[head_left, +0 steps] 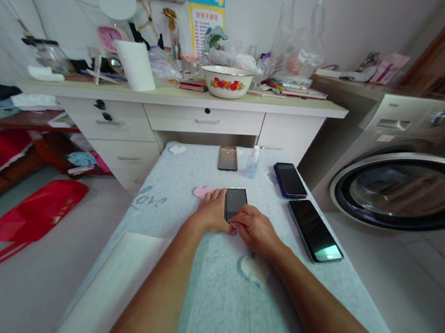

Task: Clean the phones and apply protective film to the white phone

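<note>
On the cloth-covered table (pixel 212 281), a phone (pixel 235 200) lies screen up between a person's two hands. The left hand (pixel 214 212) spans its left side in a narrow hold, fingers along the edge and thumb near the bottom corner. The right hand (pixel 254 227) has its fingers drawn together at the lower edge; whether anything small is pinched there cannot be told. Beyond the phone stand a clear spray bottle (pixel 252 164), its contents pale against the blue cloth, and a flat brown-rimmed item (pixel 227 158), either a handset or a case. To the right lie a purple-edged handset (pixel 290 180) and, just nearer, a larger dark device (pixel 315 230) with a bright reflection at one corner. "Love" is printed in script on the cloth, among heart shapes. Along the desk (pixel 182 98) behind sit a white bowl (pixel 229 81) with red and orange flowers, its inside hard to make out, a white cylinder (pixel 135 65), a pink clock (pixel 110 37) and a glass jar (pixel 50 55) with unclear contents. A clear plastic bag (pixel 301 51) holds something brownish. The wall poster (pixel 207 14) bears Chinese writing, its yellow panel's heading beginning 好孩子. At right is a washing machine (pixel 401 166), its round door shut.
</note>
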A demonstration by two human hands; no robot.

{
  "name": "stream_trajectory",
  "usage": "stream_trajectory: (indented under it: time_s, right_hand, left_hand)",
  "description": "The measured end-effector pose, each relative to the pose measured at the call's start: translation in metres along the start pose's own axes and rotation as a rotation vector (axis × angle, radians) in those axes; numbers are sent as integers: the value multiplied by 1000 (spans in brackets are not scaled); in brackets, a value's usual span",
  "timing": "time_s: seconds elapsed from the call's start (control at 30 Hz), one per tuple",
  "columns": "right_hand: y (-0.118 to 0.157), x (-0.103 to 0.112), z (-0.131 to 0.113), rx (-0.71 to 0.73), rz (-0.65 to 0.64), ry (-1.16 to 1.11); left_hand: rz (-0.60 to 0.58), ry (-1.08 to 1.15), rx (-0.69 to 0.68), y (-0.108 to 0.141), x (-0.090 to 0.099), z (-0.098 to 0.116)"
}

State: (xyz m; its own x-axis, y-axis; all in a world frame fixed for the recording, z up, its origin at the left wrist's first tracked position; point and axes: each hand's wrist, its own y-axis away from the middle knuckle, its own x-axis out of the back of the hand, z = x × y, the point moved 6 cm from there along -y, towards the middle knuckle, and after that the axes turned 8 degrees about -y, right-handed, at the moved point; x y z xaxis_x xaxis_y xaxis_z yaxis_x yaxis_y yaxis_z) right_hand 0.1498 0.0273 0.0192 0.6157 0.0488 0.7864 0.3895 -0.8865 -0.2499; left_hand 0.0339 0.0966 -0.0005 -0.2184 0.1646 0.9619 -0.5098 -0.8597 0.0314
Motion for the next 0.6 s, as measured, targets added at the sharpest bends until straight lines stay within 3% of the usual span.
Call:
stream_trajectory:
  time_s: [0.23, 0.6]
  right_hand:
    - [0, 6, 11, -54, 36, 0]
    - [-6, -6, -13, 32, -67, 27]
  left_hand:
    - [30, 8, 36, 8, 2, -3]
    - [-80, -3, 32, 9, -3, -7]
